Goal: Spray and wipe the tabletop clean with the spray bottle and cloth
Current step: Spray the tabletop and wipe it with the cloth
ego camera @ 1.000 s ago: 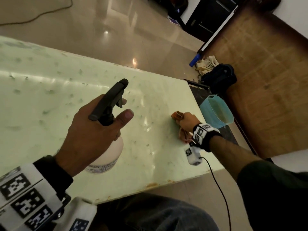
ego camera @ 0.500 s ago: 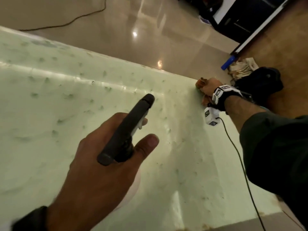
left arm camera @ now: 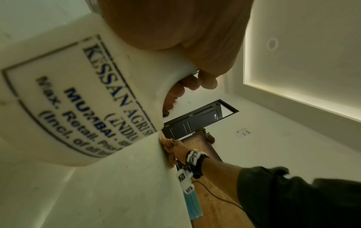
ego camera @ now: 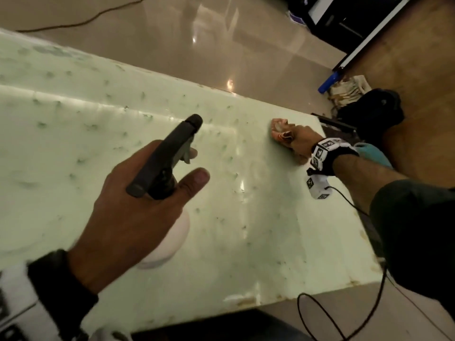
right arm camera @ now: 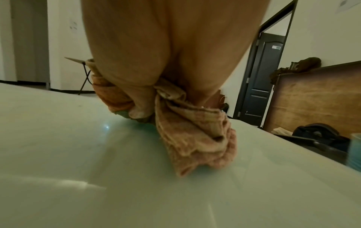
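Wiping step. Left hand [ego camera: 128, 217], fingers wrapped round the neck, holds the bottle [left arm camera: 78, 98] above the near left bench [ego camera: 258, 242]. Right hand [ego camera: 302, 141], fingers bunching the cloth [right arm camera: 195, 138], presses it at the far right. Next, probably: sweep cloth across the speckles.

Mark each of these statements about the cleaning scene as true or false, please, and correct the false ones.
1. The left hand holds the spray bottle. True.
2. The cloth lies spread flat with no hand on it. False: the right hand holds it bunched against the tabletop.
3. The bottle has a black spray head. True.
4. The bottle stands alone on the tabletop. False: the left hand holds it.
5. The cloth is dark blue. False: it is orange-pink.
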Tool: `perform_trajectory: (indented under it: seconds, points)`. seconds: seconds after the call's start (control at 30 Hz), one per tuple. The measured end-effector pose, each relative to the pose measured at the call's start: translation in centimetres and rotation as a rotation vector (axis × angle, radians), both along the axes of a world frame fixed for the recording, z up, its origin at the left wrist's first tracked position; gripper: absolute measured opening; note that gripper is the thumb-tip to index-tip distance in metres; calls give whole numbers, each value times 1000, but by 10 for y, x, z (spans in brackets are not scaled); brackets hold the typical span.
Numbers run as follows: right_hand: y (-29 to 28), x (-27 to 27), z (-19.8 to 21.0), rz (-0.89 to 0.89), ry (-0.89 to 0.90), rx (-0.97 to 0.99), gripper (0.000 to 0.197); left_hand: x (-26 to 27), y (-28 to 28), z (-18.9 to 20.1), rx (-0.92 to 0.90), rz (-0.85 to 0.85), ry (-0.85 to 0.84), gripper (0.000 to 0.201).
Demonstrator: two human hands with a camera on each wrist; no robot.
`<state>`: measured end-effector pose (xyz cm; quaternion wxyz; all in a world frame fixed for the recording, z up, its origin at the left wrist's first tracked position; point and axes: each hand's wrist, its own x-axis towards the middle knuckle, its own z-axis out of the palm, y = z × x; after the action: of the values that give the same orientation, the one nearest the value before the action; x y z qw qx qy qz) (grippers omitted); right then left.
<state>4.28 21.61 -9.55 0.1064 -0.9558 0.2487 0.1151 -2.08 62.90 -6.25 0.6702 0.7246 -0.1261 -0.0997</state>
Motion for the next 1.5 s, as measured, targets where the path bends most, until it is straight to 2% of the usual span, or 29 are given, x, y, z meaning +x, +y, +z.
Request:
perform_trajectory:
  seconds: [0.1, 0.2, 0.27, 0.4, 0.47, 0.5, 0.6, 0.7, 0.83, 0.93, 1.0, 1.13, 1.23, 1.33, 1.4, 1.5]
  points:
    - [14, -47, 7, 21, 73, 8, 47, 0, 6, -3, 35, -1, -44, 36]
    - [37, -106, 13, -145, 35, 174, 38, -1, 10, -1, -19, -18, -59, 32]
    - [53, -144, 14, -153, 43, 181, 35, 2, 13, 0, -34, -17, -70, 33]
    - [69, -220, 4, -36, 207, 128, 51, 1, 16, 3, -102, -19, -108, 41]
    - [81, -259, -1, 37, 296, 67, 59, 0, 17, 3, -122, -16, -104, 38]
    - [87, -278, -4, 74, 265, 78, 59, 0, 17, 2, -122, -19, -102, 37]
    - [105, -325, -8, 202, 4, 166, 60, 1, 19, 1, -96, -22, -106, 33]
    - [119, -338, -9, 168, -34, 204, 61, 3, 21, 3, -81, -20, -86, 30]
    - [118, -329, -8, 72, -36, 226, 58, 1, 24, 6, -59, -38, -73, 33]
    - [112, -309, -6, 44, -14, 189, 48, 4, 26, 7, -78, -25, -76, 41]
    - [109, -286, -4, -27, 24, 180, 42, 6, 25, 9, -87, -24, -75, 37]
    - [91, -216, -6, -165, 118, 75, 47, 9, 22, 6, -62, -18, -69, 35]
    - [75, -157, -6, -206, 54, 44, 35, 9, 20, 3, -30, -22, -67, 31]
    - [61, -101, -3, -299, -46, 98, 32, 9, 18, 2, 5, -18, -42, 40]
    - [52, -67, -2, -314, -67, 94, 34, 10, 17, 1, -1, -1, -13, 40]
    - [38, -22, 1, -244, -74, 41, 26, 11, 14, -8, 25, 9, -11, 35]
